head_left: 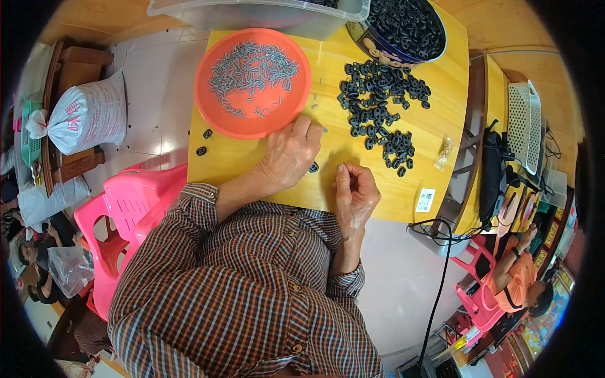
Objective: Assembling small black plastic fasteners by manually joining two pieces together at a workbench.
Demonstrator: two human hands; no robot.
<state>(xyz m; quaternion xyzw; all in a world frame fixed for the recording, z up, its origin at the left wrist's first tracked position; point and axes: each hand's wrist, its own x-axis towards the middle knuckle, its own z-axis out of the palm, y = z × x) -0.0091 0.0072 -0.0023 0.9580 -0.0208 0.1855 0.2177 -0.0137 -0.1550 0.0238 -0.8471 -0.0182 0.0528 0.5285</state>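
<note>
My left hand (293, 153) is closed, fingers curled down over the yellow table just below the orange bowl (254, 129). A tiny metal piece (324, 130) shows at its fingertips; whether it is gripped or lies on the table is unclear. Beside that hand's lower edge is a small black oval part (313, 167). My right hand (357, 192) is closed in a pinch near the table's front edge, and whatever it may hold is too small to make out. Many small silvery screws or pins (252, 69) lie in the bowl. Right of it spreads a pile of black two-holed parts (376, 101).
A round tin (403, 63) full of black parts stands at the back right, a clear plastic bin (265, 22) at the back left. A small clear bag (443, 154) and a white label (425, 200) lie at right. A pink chair (135, 195) stands left; a person in orange (513, 283) sits right.
</note>
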